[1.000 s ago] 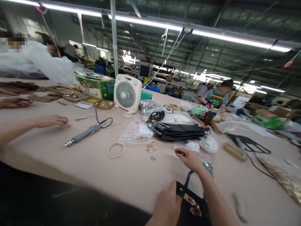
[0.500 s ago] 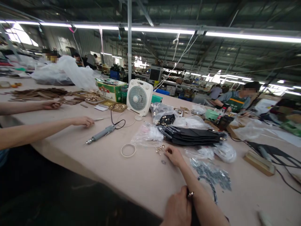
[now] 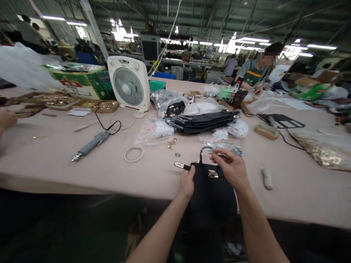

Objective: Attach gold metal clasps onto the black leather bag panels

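A black handbag (image 3: 212,201) stands upright at the table's near edge, with a metal clasp (image 3: 212,174) on its front and a looped handle (image 3: 202,153) on top. My left hand (image 3: 188,180) grips its upper left side, beside a black strap with a metal end plate (image 3: 179,165). Over the bag's top right, my right hand (image 3: 229,164) is closed in a pinch; what lies between the fingertips is too small to make out. Small gold fittings (image 3: 172,143) and a little metal plate (image 3: 177,155) lie on the table beyond the bag.
Left of me lie a roll of tape (image 3: 134,154) and a corded electric screwdriver (image 3: 91,146). A white fan (image 3: 127,86) stands behind them. Stacked black pieces (image 3: 205,122) and plastic bags (image 3: 153,131) lie ahead. Another person's hand (image 3: 7,118) shows at far left.
My right hand has come back from the gold fittings to the bag's top. The bag now stands in view, held by my left hand. The view has turned right.
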Demonstrator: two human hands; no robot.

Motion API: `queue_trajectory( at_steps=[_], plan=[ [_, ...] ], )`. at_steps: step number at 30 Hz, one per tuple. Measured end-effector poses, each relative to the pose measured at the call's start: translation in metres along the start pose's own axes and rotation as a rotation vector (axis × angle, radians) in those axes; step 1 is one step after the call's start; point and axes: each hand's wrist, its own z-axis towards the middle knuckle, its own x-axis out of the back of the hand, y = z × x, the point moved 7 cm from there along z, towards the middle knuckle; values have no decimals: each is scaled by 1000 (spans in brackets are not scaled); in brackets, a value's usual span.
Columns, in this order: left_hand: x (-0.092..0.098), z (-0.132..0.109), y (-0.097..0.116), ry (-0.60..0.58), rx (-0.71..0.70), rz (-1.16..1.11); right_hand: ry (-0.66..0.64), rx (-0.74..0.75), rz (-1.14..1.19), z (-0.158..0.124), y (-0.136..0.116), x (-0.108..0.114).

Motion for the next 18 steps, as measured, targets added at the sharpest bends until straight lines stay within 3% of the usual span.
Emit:
queue_trajectory(
  at_steps=[3,7,11,18],
  plan=[
    [-2,-5,-1,-4,4,-31,-56,94,-149,-37,3,-5],
    [-1,-14,6,23,-113,45,-37,161,-289,-69,15,-22],
    [-3,-20,11,11,-171,165,54,78,-257,-84,27,-25],
    [-10,-25,19,-26,-200,265,97,90,-337,-92,20,-20]
  ],
)
